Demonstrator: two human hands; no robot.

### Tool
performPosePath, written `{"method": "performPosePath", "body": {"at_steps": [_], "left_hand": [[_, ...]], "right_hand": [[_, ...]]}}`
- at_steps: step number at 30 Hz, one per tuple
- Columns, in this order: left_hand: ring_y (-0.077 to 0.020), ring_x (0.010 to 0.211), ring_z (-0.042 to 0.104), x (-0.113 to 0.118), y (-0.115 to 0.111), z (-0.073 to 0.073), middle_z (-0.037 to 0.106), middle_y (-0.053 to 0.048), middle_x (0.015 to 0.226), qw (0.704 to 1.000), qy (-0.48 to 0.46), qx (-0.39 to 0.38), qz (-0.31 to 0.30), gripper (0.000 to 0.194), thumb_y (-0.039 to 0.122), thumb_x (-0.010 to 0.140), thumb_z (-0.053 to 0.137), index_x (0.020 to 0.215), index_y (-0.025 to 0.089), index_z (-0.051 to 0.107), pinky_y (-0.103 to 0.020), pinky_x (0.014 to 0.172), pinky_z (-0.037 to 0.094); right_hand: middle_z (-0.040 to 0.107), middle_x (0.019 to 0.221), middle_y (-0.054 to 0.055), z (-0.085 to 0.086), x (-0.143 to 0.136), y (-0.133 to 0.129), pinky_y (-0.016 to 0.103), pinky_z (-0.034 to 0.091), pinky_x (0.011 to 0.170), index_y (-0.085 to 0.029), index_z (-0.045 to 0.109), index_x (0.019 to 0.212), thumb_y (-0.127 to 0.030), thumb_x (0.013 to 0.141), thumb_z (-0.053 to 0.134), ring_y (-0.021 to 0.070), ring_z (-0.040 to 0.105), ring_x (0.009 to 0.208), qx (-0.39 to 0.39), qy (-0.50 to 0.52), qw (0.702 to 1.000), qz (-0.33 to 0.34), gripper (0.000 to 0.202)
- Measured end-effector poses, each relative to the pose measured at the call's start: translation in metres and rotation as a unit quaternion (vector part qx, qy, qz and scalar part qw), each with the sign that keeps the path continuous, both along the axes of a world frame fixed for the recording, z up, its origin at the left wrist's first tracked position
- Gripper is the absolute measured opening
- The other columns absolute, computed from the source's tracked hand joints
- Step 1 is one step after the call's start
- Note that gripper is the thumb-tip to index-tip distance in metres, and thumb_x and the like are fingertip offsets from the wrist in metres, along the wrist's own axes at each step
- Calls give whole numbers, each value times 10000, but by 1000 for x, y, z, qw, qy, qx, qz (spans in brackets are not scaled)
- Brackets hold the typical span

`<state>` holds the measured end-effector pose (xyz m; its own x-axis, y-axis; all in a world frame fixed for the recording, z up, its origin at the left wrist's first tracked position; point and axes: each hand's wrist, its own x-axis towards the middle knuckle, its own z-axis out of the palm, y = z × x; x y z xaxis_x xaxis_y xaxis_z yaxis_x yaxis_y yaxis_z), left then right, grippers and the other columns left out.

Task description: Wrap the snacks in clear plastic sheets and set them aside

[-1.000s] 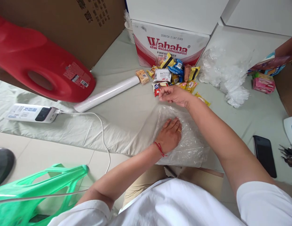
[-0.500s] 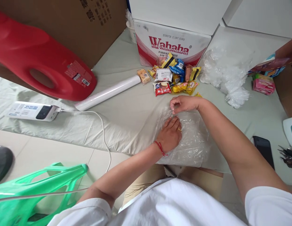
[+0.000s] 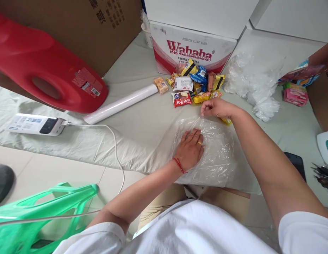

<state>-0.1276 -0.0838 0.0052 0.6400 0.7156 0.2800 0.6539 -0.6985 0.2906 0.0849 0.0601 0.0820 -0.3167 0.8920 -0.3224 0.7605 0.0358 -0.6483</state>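
Observation:
A clear, crinkled plastic bag (image 3: 216,155) lies flat near the front edge of the cloth-covered surface. Pressed on its left part is my left hand (image 3: 190,148), palm down with the fingers stretched out. My right hand (image 3: 215,107) pinches at the bag's far edge, where the film rises in creases to the fingertips. Just beyond the right hand sits a heap of wrapped snacks, among them a red packet (image 3: 182,99), a white packet (image 3: 183,84), a blue packet (image 3: 200,75) and a yellow packet (image 3: 200,97). A further yellow wrapper is partly hidden under the right hand.
A white roll (image 3: 121,104) lies left of the snacks, near a red jug (image 3: 81,84) and a white power bank (image 3: 38,124) with a cable. Behind stands a Wahaha carton (image 3: 192,46). Bunched clear plastic (image 3: 253,81) and a dark phone (image 3: 296,164) are at right.
My right hand has moved right and slightly away from me, drawing the bag's far edge along. My left hand stays on the bag, its fingers a little flatter.

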Motion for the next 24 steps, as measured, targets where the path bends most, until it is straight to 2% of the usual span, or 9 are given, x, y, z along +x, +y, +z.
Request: {"method": "performPosePath", "body": {"at_steps": [2,4,8,11,14,16,18,21,24], "left_hand": [[-306,1540,386,0,2,2,479,-168,1614,999,-9,-20,37,504,377,1077,388,1465,104,558,-546,1247,323],[-303,1538,391,-1,4,3,470,-153,1624,997,-11,-40,71,512,385,1080,371,1494,135,538,-562,1243,322],[-305,1529,407,0,10,3,490,-137,1613,993,-2,-65,98,527,373,1068,381,1526,154,518,-562,1261,292],[-306,1534,400,0,12,2,452,-139,1638,993,-3,-67,101,536,390,1067,383,1532,155,510,-567,1265,278],[-304,1537,397,-1,15,3,443,-140,1644,991,-15,-79,105,529,415,1072,377,1519,172,522,-579,1262,277],[-308,1541,391,-2,18,4,435,-141,1648,990,-19,-94,101,521,412,1068,392,1510,171,527,-584,1263,282],[-309,1542,389,-4,23,7,436,-142,1648,989,-29,-112,97,516,404,1064,404,1498,158,534,-576,1262,302],[-289,1536,401,-9,35,12,507,-143,1599,988,-57,-129,70,480,378,1060,407,1429,135,595,-510,1249,362],[-273,1530,414,-17,48,19,617,-101,1504,989,-35,-146,19,414,334,1053,402,1302,170,689,-523,1258,338]], "right_hand": [[666,751,36,2,-2,-11,287,418,635,-172,722,897,-375,812,655,164,546,668,110,-14,990,-92,230],[698,824,60,3,-9,-36,311,466,706,-165,727,940,-371,886,598,183,593,732,184,-15,977,-105,249],[732,1210,120,-2,-23,-125,429,519,1001,-220,734,1211,-406,1013,521,258,661,1115,202,11,978,57,345],[562,1538,103,-14,-21,-208,526,449,1178,-298,630,1437,-410,1017,555,291,535,1411,177,-14,975,131,441],[549,1557,42,-23,-5,-281,560,444,1213,-360,592,1474,-389,993,608,295,517,1445,143,-44,976,157,483],[587,1519,24,-24,9,-317,553,509,1167,-377,624,1434,-331,976,624,299,546,1420,141,-44,982,121,460],[680,1397,22,-22,20,-339,555,597,1050,-411,669,1365,-270,964,619,309,624,1328,175,-35,983,36,428],[759,1203,20,-21,22,-348,597,630,931,-492,644,1371,-226,962,595,329,699,1184,248,-36,964,-92,491],[685,1382,24,-25,10,-339,622,579,1037,-485,509,1518,-250,971,595,332,640,1300,259,-51,961,-81,601]]}}
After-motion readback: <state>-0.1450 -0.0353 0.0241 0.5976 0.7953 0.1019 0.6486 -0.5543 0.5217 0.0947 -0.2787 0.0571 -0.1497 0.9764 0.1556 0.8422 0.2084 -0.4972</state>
